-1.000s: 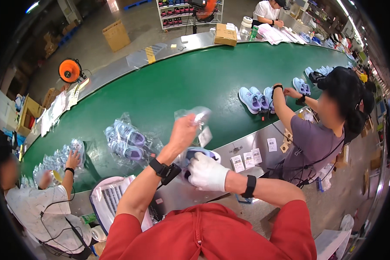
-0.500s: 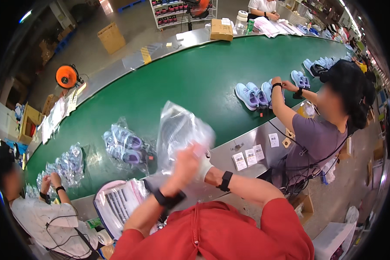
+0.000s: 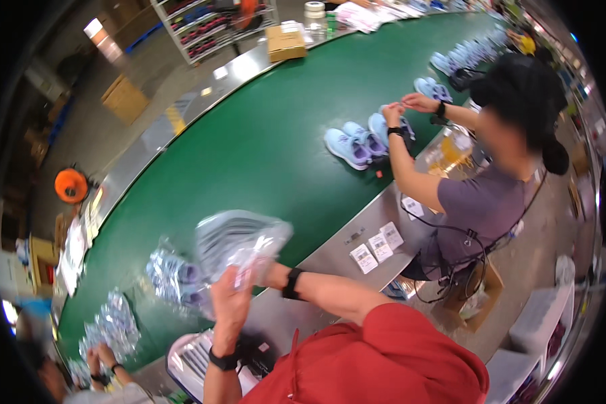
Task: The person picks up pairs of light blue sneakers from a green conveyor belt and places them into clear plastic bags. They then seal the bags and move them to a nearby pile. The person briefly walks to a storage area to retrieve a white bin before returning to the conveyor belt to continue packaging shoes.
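A clear plastic bag (image 3: 241,236) stands spread above the green belt, catching the light; I cannot tell whether anything is inside. My left hand (image 3: 229,296) is closed on its lower edge, fingers blurred. From the right, my right hand (image 3: 271,275) reaches the same edge, its fingers hidden behind the plastic. Close by on the left lie light blue shoes in clear plastic (image 3: 175,276), partly covered by the bag. Below my left hand is an open container of white sheets (image 3: 188,357), with a dark item (image 3: 259,353) beside it.
The green conveyor belt (image 3: 249,135) curves past me. Light blue and purple shoes (image 3: 350,145) stand on the right, where a co-worker's hands (image 3: 400,111) work. Further bagged shoes (image 3: 114,323) lie left, near another co-worker's hands (image 3: 99,357). White labels (image 3: 377,248) lie on the metal edge.
My view has swung to the right, shifting the scene left and down. The bag has tilted and spread wider, and my hands hold lower on its edge.
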`<state>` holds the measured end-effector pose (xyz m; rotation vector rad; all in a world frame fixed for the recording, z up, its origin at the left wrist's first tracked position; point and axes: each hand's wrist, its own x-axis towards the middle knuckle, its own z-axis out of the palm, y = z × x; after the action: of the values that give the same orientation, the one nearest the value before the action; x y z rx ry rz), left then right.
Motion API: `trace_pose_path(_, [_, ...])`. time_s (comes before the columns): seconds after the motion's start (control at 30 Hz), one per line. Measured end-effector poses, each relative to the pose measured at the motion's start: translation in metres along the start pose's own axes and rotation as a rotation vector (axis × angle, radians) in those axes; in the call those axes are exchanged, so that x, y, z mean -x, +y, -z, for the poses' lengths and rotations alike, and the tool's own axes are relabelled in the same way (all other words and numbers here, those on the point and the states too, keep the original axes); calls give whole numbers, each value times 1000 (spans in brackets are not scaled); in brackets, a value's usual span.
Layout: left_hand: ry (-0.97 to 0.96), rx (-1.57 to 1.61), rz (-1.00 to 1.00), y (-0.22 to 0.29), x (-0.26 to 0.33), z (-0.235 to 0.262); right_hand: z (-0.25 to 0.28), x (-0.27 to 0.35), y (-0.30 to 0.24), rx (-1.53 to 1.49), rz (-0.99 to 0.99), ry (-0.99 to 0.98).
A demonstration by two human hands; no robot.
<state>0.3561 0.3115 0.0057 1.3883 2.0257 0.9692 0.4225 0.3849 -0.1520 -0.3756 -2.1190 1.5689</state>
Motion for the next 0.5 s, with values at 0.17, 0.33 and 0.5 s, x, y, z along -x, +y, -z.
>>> trace_pose_path(0.17, [162, 179, 62, -29, -14, 5, -15, -50, 7, -35, -42, 120])
trace_pose_path(0.33, [260, 782, 378, -42, -18, 8, 13, -5, -1, 335, -353, -320])
trace_pose_path(0.5, [130, 1082, 498, -57, -19, -10, 40, 47, -44, -436, -514, -46])
